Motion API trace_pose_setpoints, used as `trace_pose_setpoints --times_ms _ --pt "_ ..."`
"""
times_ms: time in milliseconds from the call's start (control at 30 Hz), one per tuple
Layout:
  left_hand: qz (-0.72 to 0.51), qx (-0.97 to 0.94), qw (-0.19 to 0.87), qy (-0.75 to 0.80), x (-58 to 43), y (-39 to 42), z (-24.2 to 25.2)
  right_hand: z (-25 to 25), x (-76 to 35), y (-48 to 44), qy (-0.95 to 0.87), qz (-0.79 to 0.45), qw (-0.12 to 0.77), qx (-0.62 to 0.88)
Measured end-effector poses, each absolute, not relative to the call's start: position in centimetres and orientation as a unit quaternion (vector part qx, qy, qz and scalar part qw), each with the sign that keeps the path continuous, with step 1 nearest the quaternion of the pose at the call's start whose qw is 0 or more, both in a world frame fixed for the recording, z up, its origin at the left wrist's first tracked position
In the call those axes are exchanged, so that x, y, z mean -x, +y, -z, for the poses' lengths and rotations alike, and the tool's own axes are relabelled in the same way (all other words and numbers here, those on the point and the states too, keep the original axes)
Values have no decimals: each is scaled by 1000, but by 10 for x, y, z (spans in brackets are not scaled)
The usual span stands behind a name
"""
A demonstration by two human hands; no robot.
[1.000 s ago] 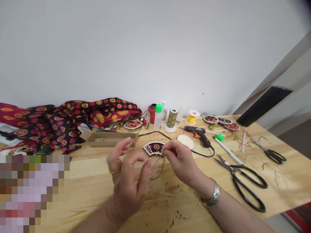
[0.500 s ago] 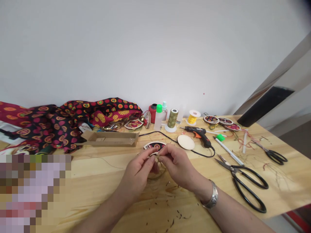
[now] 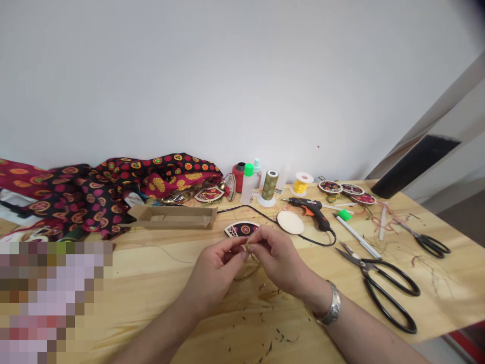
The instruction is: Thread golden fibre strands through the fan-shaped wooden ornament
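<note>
My left hand and my right hand meet over the middle of the table, fingertips almost touching. Both are closed in a pinch on a thin olive-green thread, which hangs in a loop below the fingers. My fingers hide the exact point where the thread is gripped. Just beyond them lies an eye-shaped wooden ornament with dark patterned fabric, partly covered by my hands. A silver bracelet circles my right wrist.
A pale wooden disc and a glue gun lie behind my right hand. Large black-handled scissors rest to the right. Thread spools and bottles stand by the wall. A cardboard box and patterned fabric lie left.
My left fingers have shifted slightly and curled in closer to the right fingertips. The thread loop under them has changed shape. My right hand stays almost in place.
</note>
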State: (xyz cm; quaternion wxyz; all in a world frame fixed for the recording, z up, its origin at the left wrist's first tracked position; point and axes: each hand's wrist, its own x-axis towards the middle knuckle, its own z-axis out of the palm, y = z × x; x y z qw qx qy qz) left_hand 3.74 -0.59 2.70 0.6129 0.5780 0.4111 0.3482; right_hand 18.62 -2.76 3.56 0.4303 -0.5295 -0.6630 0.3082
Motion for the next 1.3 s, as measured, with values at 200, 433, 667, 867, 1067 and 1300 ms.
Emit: trace_pose_setpoints --times_ms 200,433,667,867,1067,1300 --pt "-356 -572 602 430 -37 -6 -27 -31 -186 -26 -660 -297 425 544" --pt "-356 -523 635 443 -38 -6 -29 -32 -187 -26 -661 -296 427 541" --pt "-352 -490 667 437 -39 -7 -28 -35 -186 -28 -656 -308 436 534" --pt "-346 -440 713 422 -40 -7 -29 -37 -184 -27 -642 -320 445 537" --pt "-338 -403 749 403 -43 -8 -26 -38 -185 -27 -623 -350 451 535" --pt "-334 -398 742 424 -43 -7 -24 -37 -186 -28 -617 -359 458 531"
